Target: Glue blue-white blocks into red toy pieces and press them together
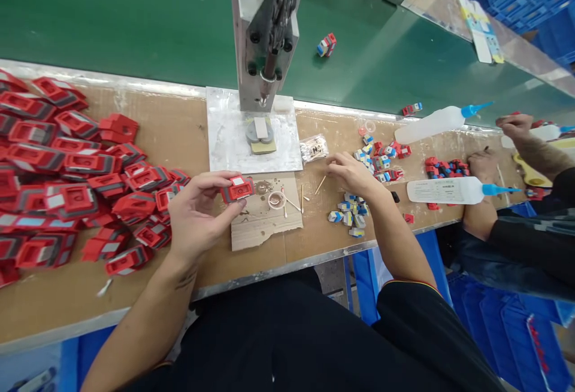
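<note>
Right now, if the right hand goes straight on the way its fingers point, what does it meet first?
Most likely the small clear bag just ahead of the right hand, beside the metal plate, though depth is unclear.

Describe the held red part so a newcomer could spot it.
Find the upright press mid-bench; below its metal plate lies a cardboard scrap. The red part is above its top-left corner, pinched in the left hand, alone outside the red heap.
</note>
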`<state>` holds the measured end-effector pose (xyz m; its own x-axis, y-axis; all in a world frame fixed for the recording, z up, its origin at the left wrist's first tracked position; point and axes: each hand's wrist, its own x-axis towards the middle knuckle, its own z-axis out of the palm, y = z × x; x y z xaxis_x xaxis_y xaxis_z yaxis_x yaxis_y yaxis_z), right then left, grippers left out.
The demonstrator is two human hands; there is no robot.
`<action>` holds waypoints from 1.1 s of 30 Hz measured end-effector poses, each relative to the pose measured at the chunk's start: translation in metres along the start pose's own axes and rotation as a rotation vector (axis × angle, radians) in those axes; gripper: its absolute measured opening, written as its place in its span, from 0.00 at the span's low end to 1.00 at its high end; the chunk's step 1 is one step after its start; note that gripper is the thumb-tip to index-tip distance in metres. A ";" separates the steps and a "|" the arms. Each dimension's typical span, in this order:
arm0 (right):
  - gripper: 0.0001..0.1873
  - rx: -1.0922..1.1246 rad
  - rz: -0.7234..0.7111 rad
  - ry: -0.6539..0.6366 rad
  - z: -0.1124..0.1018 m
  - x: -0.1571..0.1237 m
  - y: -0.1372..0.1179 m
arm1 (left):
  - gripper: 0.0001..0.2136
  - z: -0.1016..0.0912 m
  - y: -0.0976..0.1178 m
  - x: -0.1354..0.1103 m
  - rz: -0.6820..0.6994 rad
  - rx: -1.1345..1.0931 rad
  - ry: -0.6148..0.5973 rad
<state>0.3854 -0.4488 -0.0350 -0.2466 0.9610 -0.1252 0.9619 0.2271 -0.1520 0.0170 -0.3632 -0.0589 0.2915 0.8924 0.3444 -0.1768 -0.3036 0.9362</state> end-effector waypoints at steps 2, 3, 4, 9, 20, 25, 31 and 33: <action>0.13 -0.004 -0.029 0.007 0.004 0.001 0.000 | 0.15 0.000 -0.001 0.000 -0.001 -0.025 -0.014; 0.12 -0.011 -0.045 0.006 0.006 0.003 0.000 | 0.15 0.000 -0.002 0.001 -0.003 -0.035 -0.021; 0.12 -0.024 -0.058 0.004 0.008 0.004 0.000 | 0.15 0.000 -0.002 0.001 -0.003 -0.043 -0.026; 0.12 -0.101 -0.133 0.103 -0.006 -0.003 -0.008 | 0.15 -0.001 -0.004 0.001 -0.002 -0.034 -0.012; 0.15 -0.241 -0.467 0.340 -0.038 0.031 -0.123 | 0.13 0.002 0.001 0.001 -0.098 0.086 -0.001; 0.12 -0.164 -0.484 0.290 -0.021 0.030 -0.118 | 0.11 0.004 0.001 0.002 -0.075 0.041 -0.006; 0.15 0.030 0.123 0.443 -0.030 -0.067 -0.084 | 0.16 0.007 0.008 0.007 -0.037 -0.067 0.048; 0.13 -0.035 0.167 0.281 -0.018 -0.091 -0.084 | 0.18 0.009 0.013 0.007 -0.066 -0.105 0.025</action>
<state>0.3291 -0.5529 0.0069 -0.0475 0.9903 0.1308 0.9911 0.0630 -0.1174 0.0247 -0.3638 -0.0437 0.2825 0.9176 0.2796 -0.2557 -0.2089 0.9439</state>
